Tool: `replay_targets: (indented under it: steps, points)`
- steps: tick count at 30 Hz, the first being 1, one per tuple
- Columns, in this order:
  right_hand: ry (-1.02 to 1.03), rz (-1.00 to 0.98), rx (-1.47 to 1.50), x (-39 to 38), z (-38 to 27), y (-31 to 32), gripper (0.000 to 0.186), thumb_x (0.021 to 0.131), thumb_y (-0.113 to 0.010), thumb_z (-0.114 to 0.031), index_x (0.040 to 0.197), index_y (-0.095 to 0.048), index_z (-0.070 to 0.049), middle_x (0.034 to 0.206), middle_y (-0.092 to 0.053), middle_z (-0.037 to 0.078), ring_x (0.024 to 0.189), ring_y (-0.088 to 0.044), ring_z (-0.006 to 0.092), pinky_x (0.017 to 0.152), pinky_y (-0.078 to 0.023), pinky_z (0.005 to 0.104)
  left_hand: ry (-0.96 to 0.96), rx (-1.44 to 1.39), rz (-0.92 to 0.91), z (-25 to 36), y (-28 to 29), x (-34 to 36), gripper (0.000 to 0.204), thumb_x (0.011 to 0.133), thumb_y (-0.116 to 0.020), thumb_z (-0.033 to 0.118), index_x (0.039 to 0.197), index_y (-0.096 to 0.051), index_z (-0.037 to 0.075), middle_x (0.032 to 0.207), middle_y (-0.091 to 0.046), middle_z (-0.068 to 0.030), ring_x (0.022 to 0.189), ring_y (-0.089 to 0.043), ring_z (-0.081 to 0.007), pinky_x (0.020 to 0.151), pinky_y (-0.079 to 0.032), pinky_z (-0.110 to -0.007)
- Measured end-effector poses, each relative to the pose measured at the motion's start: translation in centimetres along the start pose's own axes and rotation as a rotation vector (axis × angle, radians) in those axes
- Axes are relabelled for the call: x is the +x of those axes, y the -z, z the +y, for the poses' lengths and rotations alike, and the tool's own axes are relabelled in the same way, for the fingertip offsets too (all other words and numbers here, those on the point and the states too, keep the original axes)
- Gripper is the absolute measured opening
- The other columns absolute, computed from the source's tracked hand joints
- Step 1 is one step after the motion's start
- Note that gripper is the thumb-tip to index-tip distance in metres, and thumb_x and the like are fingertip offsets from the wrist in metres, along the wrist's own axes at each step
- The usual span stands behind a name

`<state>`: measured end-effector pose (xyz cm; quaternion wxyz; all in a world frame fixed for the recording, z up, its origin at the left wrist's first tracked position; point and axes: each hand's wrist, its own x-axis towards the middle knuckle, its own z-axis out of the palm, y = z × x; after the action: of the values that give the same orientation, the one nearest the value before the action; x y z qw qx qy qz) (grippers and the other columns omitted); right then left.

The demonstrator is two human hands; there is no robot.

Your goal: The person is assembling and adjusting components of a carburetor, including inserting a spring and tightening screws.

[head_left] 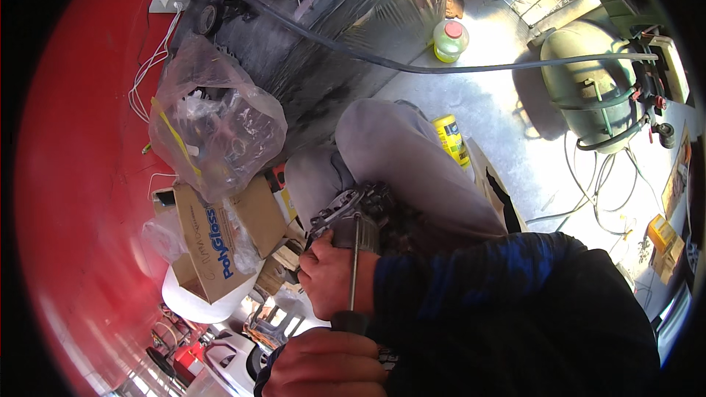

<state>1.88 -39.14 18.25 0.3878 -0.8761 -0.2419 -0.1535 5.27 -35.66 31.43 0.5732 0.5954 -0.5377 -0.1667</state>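
A long-shafted screwdriver (355, 268) stretches from the lower middle up to a mechanical part. Around its black handle my left hand (323, 364) is closed. The mechanical part (340, 209) has grey metal and a dark ribbed body, and rests at my lap between the knees; its exact kind I cannot make out. My right hand (334, 273) is closed against this part beside the shaft, with its fingers pointing left. The shaft's tip meets or overlaps the part; which one I cannot tell. My right sleeve crosses from the right.
A clear plastic bag (220, 121) of loose items and a cardboard box (213, 242) are at left, beside a red panel (81, 176). A yellow container (451, 140) stands right of my knee; a capped bottle (450, 40) is farther off. A hose (441, 70) runs to a tank (588, 84).
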Motion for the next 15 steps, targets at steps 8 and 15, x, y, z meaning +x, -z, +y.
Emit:
replay_targets:
  steps: [8,15]
  points:
    - [0.079,-0.041,-0.049,-0.3,-1.6,-0.3,0.019,0.068,-0.065,-0.025,0.069,-0.073,-0.008,0.084,-0.066,0.011,0.090,-0.062,0.0312,0.081,-0.052,0.0594,-0.145,-0.266,-0.377,0.0,0.1,0.5,0.047,0.100,-0.064,0.047,0.094,-0.059,0.001,0.074,-0.061,-0.0120,0.054,-0.055,-0.0213,0.049,-0.046,-0.033]
    - [0.119,-0.222,-0.159,-2.3,-2.8,1.3,0.038,0.076,-0.068,-0.028,0.103,-0.073,-0.003,0.113,-0.067,0.015,0.109,-0.061,0.0347,0.101,-0.047,0.0524,-0.128,-0.210,0.616,5.2,7.8,-2.6,0.045,0.100,-0.056,0.055,0.089,-0.048,0.012,0.073,-0.049,-0.0014,0.055,-0.047,-0.0122,0.049,-0.042,-0.028]
